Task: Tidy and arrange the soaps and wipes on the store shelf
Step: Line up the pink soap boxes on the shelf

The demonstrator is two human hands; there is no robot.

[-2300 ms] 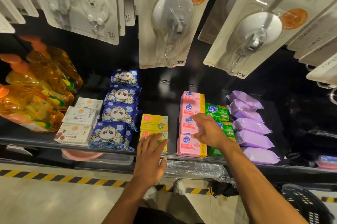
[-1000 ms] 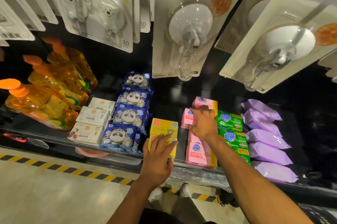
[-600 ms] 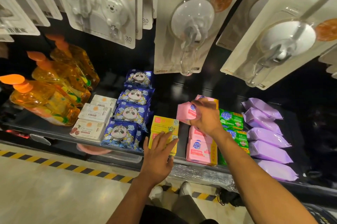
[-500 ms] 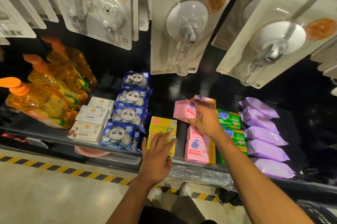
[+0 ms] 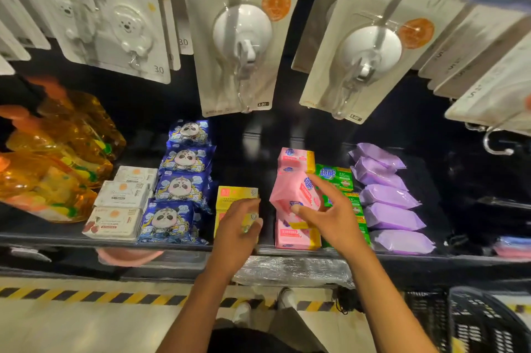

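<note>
You stood in a shop. A black shelf (image 5: 71, 237) carried rows of identical packaged goods: pink soap packs (image 5: 296, 237), purple wipe packs (image 5: 393, 217) and orange bottles (image 5: 57, 168). Above its back edge hung carded hooks (image 5: 241, 45) priced 3.0, and a shopping basket (image 5: 488, 321) sat on the floor.

Bare shelf (image 5: 244, 163) lane is lying open behind the yellow soap boxes (image 5: 237, 193), between panda wipe packs (image 5: 184, 160) and pink soap stack (image 5: 297, 237). Hook cards (image 5: 241, 45) are overhanging it from above. Left hand (image 5: 235, 226) is covering the lane's front; right hand (image 5: 336, 217), gripping a pink soap pack (image 5: 296, 191), is blocking its right side.
</note>
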